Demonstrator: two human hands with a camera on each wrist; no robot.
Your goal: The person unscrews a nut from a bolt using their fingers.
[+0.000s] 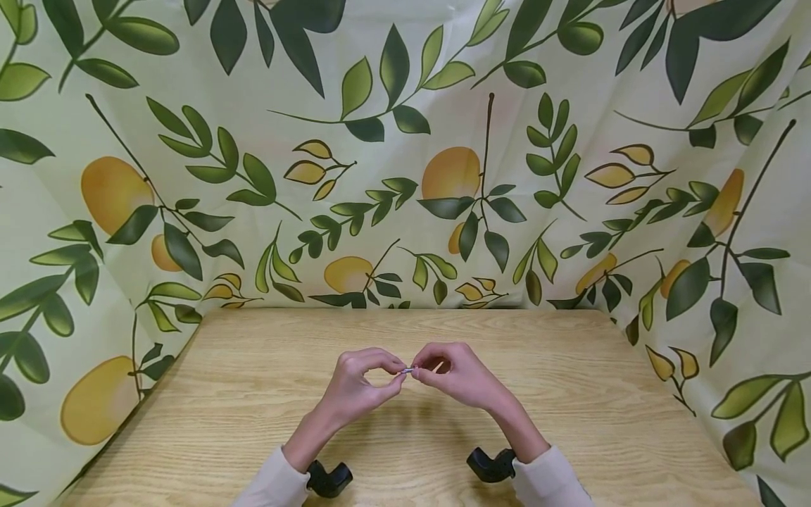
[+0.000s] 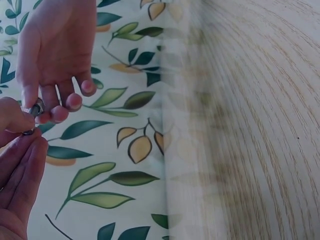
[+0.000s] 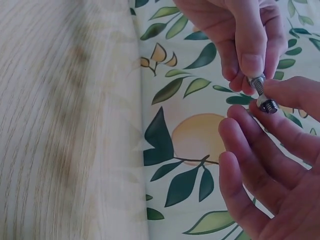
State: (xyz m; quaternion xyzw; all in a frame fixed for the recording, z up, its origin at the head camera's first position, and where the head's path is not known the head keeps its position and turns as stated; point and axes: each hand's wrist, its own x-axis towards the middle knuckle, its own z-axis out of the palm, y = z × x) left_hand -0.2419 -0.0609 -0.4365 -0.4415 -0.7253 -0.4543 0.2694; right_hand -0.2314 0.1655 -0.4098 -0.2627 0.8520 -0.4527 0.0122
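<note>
A small metal bolt point(image 3: 259, 87) is held between the two hands above the table, its threaded tip showing in the right wrist view. My left hand point(image 1: 357, 384) pinches the head end between thumb and fingertips. On the threads near the tip sits a metal nut point(image 3: 265, 103), which my right hand point(image 1: 461, 377) pinches between thumb and index finger. The right hand's other fingers point(image 3: 240, 165) are loosely bent, away from the bolt. In the left wrist view the left fingers hide part of the bolt point(image 2: 36, 107).
Below the hands is a light wooden table point(image 1: 266, 366). Leaf-and-fruit printed cloth point(image 1: 393, 183) hangs behind it and along both sides. Black wrist-worn devices stick out beside the left sleeve point(image 1: 275, 482) and the right sleeve point(image 1: 551, 479).
</note>
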